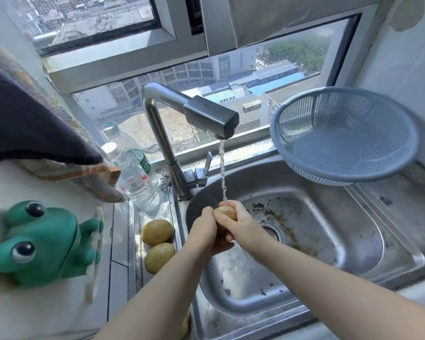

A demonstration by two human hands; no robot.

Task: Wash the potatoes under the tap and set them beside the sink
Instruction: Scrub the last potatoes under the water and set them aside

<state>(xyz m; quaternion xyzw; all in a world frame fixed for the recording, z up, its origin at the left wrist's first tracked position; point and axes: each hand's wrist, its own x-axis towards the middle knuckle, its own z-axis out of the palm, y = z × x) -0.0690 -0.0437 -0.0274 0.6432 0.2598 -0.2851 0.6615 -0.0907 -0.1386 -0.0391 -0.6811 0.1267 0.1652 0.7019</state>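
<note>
Over the steel sink (353, 241), water runs from the tap (211, 117) onto a yellow potato (225, 211). My left hand (205, 229) and my right hand (241, 224) both wrap around this potato, which shows only between the fingers. Two more yellow potatoes (157, 232) (159, 257) lie on the steel ledge left of the sink. Part of another yellowish thing (185, 325), possibly a potato, peeks out under my left forearm at the bottom.
A blue plastic colander (344, 136) leans at the back right of the sink. Two water bottles (133, 177) stand left of the tap. A green frog figure (42, 244) sits on the left counter, with a dark cloth (35, 123) hanging above. Dirt specks lie around the drain (272, 231).
</note>
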